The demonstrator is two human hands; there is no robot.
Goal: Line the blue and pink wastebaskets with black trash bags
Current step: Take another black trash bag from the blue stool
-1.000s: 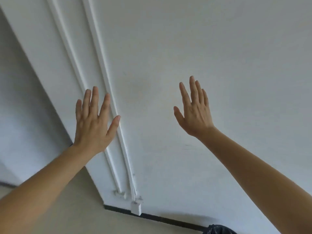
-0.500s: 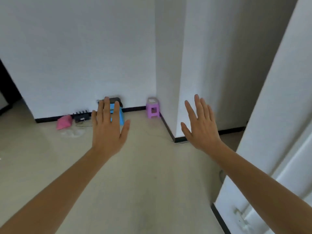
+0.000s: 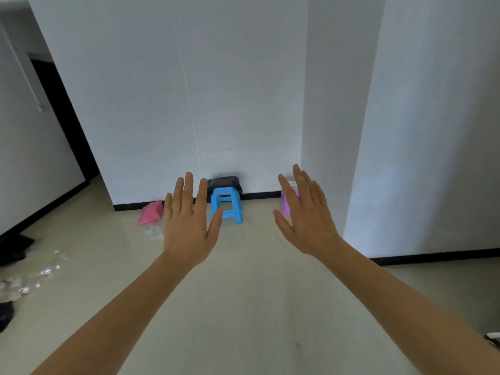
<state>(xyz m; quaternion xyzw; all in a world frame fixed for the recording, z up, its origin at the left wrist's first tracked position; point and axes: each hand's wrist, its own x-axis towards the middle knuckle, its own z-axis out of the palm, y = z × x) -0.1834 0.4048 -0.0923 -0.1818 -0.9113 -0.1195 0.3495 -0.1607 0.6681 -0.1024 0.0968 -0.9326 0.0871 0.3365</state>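
Note:
My left hand [image 3: 189, 226] and my right hand [image 3: 305, 217] are both held up in front of me, palms forward, fingers spread, holding nothing. Far ahead against the white wall stands a small blue plastic stool [image 3: 227, 205] with a glossy black bundle [image 3: 224, 182] on top of or just behind it. A pink object [image 3: 151, 212] lies tipped on the floor to its left; I cannot tell what it is. No wastebasket is clearly recognisable.
A purple stool [image 3: 284, 201] is partly hidden behind my right hand. Scattered litter [image 3: 40, 272] and black items [image 3: 10, 247] lie at the left edge. A dark doorway [image 3: 62, 117] opens at the left. A white pillar [image 3: 419, 158] stands on the right.
The view has swung from a bare wall to the room, and the blue stool now sits centred between my hands. Both hands stay raised and open.

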